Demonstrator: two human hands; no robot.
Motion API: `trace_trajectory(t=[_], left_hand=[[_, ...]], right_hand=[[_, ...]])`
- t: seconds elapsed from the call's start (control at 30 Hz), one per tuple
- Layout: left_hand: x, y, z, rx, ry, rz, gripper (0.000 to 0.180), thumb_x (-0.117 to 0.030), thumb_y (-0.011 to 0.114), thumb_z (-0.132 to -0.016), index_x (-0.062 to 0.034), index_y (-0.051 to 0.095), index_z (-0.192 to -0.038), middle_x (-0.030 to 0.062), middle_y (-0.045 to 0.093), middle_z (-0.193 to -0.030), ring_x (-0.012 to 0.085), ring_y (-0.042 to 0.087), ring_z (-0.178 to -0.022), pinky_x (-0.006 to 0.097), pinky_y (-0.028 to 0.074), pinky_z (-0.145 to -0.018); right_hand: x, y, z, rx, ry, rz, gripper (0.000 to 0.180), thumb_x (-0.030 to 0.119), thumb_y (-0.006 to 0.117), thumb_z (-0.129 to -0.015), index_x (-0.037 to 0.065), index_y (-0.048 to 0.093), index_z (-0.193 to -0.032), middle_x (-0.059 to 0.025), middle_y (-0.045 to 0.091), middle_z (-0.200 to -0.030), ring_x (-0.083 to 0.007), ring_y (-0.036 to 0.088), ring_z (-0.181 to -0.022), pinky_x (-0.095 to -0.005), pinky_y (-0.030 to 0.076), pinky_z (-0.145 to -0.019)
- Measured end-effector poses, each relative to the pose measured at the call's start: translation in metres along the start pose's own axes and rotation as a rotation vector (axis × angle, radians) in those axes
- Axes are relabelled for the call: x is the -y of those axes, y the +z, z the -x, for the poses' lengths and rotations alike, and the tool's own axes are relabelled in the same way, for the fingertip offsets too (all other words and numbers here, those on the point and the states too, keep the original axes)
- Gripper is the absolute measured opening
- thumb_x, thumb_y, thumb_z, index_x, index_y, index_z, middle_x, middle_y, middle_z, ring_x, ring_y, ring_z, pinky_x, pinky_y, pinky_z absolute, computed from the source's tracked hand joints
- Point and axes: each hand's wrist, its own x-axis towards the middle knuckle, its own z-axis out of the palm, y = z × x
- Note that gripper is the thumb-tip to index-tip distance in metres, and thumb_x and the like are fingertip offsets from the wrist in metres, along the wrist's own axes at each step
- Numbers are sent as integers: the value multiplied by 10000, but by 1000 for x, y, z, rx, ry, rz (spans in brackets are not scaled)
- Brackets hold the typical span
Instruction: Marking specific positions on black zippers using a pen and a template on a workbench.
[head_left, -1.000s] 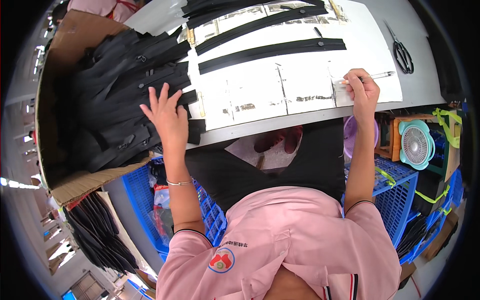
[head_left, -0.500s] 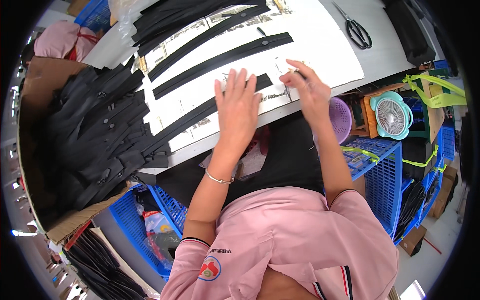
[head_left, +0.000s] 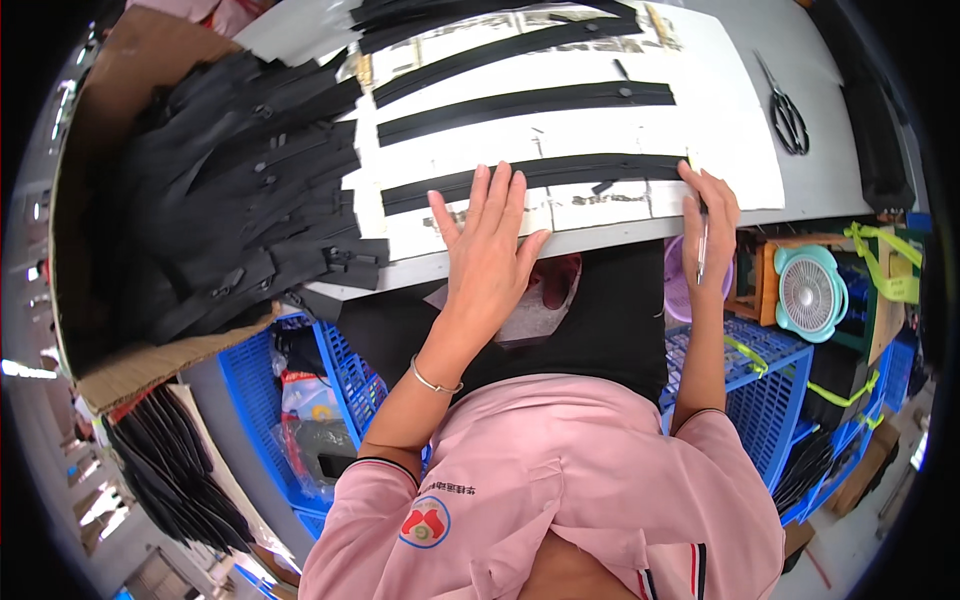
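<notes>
Currently: left hand (head_left: 487,245) lies flat, fingers spread, palm down on the nearest black zipper (head_left: 530,180), gripping nothing. Right hand (head_left: 708,215) pins that zipper's right end with its fingertips and has a pen (head_left: 702,250) clamped between the fingers.

Landmark = white sheet (head_left: 590,120) on the grey desk (head_left: 850,170).
- On the sheet: three black zippers laid flat in rows. The nearest one runs along the sheet's near edge, a second (head_left: 525,108) lies beyond it, and a third (head_left: 505,55) beyond that. More black strips bunch at the sheet's far edge; count unclear.
- Left of the sheet: cardboard box (head_left: 110,365), open, holding a heap of black zippers (head_left: 220,190), too many to count; some spill over onto the sheet's left edge.
- Right of the sheet: one pair of scissors (head_left: 785,110) on the desk.
- Below the sheet, under the desk edge: blue crates (head_left: 770,395) on both sides of the person; the left one (head_left: 290,400) holds packets and dark items. One small teal fan (head_left: 810,290) sits to the right, with a purple cup (head_left: 678,280) beside it.
</notes>
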Motion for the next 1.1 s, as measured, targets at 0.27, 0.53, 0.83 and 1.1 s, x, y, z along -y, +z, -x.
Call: trace_trajectory(t=[0.27, 0.53, 0.83, 1.1], left_hand=[[44, -28, 37, -87, -224, -108, 695, -352, 689, -975, -7, 451, -1529, 189, 411, -1607, 390, 303, -1534, 712, -44, -1181], [49, -21, 39, -160, -218, -85, 666, -392, 704, -961, -42, 519, -1496, 139, 486, -1563, 341, 350, -1513, 672, -20, -1210], [47, -20, 40, -219, -237, -58, 670, -386, 766, -895, -42, 578, -1439, 115, 528, -1518, 321, 389, -1485, 669, 3, -1209], [48, -21, 41, -242, -239, 6, 721, -368, 757, -909, -20, 510, -1490, 110, 518, -1530, 311, 381, -1493, 644, -8, -1221]], right_hand=[[8, 1, -4, -3, 67, 32, 276, 121, 636, -1006, 135, 728, -1266, -104, 682, -1199, -285, 577, -1248, -413, 438, -1095], [111, 28, -34, 108, 391, -637, 207, 178, 655, -1024, 65, 751, -1169, -41, 725, -1041, -100, 661, -882, -264, 514, -810], [187, 126, -46, 413, 161, -756, 173, 164, 705, -977, -4, 726, -1015, -68, 646, -643, -90, 588, -564, -259, 465, -547], [185, 133, -45, 433, 37, -561, 182, 199, 704, -969, 23, 737, -1005, -74, 638, -630, -153, 608, -540, -297, 474, -547]])
